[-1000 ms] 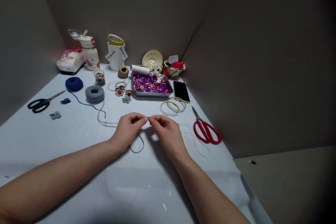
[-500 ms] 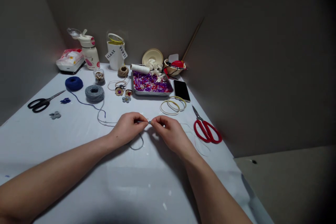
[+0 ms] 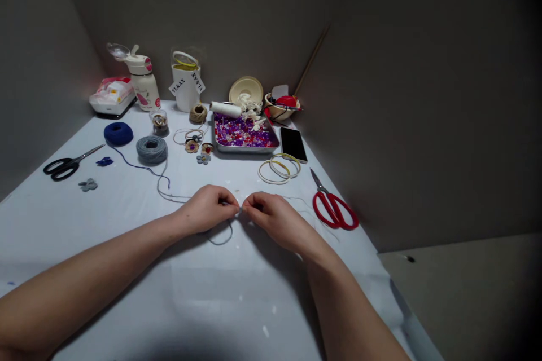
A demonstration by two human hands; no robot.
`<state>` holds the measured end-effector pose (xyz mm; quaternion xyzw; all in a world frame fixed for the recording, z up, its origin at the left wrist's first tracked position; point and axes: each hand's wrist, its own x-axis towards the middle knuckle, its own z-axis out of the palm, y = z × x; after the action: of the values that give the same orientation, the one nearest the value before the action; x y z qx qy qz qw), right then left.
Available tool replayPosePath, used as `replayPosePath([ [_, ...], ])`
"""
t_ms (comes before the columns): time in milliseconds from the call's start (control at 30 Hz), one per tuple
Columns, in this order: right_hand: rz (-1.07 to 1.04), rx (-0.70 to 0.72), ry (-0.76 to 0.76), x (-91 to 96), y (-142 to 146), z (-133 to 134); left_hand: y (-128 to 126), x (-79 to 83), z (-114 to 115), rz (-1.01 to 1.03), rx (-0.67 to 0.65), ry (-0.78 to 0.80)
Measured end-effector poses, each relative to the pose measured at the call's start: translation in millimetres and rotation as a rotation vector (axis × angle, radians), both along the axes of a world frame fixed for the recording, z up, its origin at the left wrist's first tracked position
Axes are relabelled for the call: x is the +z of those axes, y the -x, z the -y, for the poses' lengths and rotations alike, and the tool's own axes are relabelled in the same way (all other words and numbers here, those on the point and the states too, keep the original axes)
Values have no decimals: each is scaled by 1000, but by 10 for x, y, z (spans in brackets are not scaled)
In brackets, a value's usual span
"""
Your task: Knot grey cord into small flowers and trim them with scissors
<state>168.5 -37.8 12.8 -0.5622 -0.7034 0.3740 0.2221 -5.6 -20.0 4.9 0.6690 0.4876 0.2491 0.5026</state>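
My left hand (image 3: 214,208) and my right hand (image 3: 269,215) meet over the middle of the table, fingertips almost touching. Both pinch the grey yarn (image 3: 240,210), of which only a tiny bit shows between the fingers. A loop of this yarn (image 3: 224,243) hangs below my left hand, and a strand runs back to the grey yarn ball (image 3: 152,149). Thin pale threads (image 3: 309,211) trail out beyond my right hand toward the red-handled scissors (image 3: 334,208). Whatever detail the yarn has inside the pinch is hidden.
Black scissors (image 3: 68,167), a blue yarn ball (image 3: 118,133) and small crocheted pieces (image 3: 88,184) lie left. Behind my hands are flower hair ties (image 3: 192,147), a bead tray (image 3: 245,150), bangles (image 3: 273,172) and a phone (image 3: 293,145). A bottle (image 3: 144,90) stands at the back.
Both hands have come slightly down toward me, and the pinched spot has moved with them. Both still grip the yarn.
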Motion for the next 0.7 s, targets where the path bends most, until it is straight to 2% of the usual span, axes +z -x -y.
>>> replayPosePath([
  [133, -120, -49, 43, 6, 4, -20, -12, -10, -10, 108, 62, 17],
  [267, -359, -267, 18, -38, 64, -50, -54, -45, -18, 332, 287, 60],
  [367, -502, -372, -5, -103, 146, -53, -88, -86, -4, 440, 378, 115],
  [533, -594, -428, -30, -174, 255, -22, -124, -109, 37, 457, 403, 107],
  [700, -517, -417, -66, -145, 248, -8, -125, -103, 52, 408, 364, 81],
])
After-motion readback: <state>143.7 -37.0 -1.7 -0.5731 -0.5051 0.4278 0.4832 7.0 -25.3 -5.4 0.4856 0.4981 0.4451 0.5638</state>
